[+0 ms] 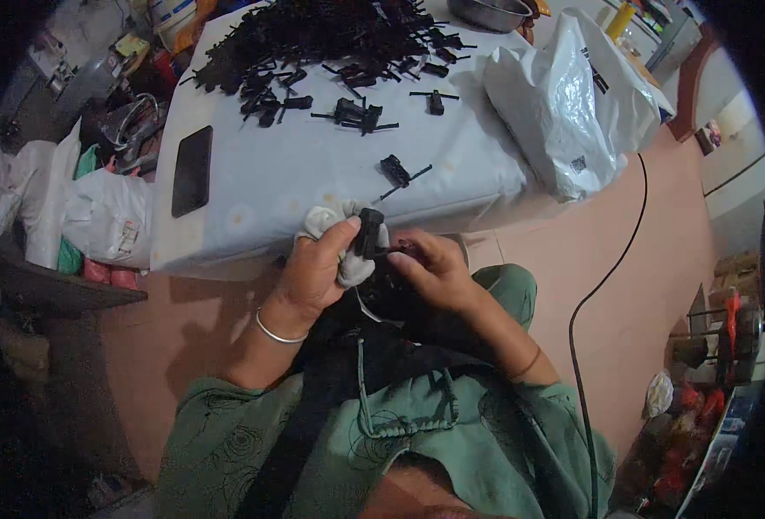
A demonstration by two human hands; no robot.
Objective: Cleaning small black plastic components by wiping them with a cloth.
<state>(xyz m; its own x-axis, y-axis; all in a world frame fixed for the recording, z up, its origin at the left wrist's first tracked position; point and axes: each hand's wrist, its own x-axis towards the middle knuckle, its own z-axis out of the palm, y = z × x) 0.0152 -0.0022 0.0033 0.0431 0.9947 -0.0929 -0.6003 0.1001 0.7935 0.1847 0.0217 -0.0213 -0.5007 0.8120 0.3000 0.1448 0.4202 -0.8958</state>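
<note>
Left hand (317, 264) grasping black plastic part (368, 233), white cloth (355, 272) bunched around it. Right hand (434, 270) just beside part, fingers curled; cannot tell whether gripping anything. Beyond hands, on bench (257, 173): loose black piece (393, 169) near, dark heap (304, 43) farther off. White plastic bag (551, 112) ahead-right of right hand.

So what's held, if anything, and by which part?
The left hand holds a black part, thumb near its upper end; whether the right hand holds anything is unclear.
</note>
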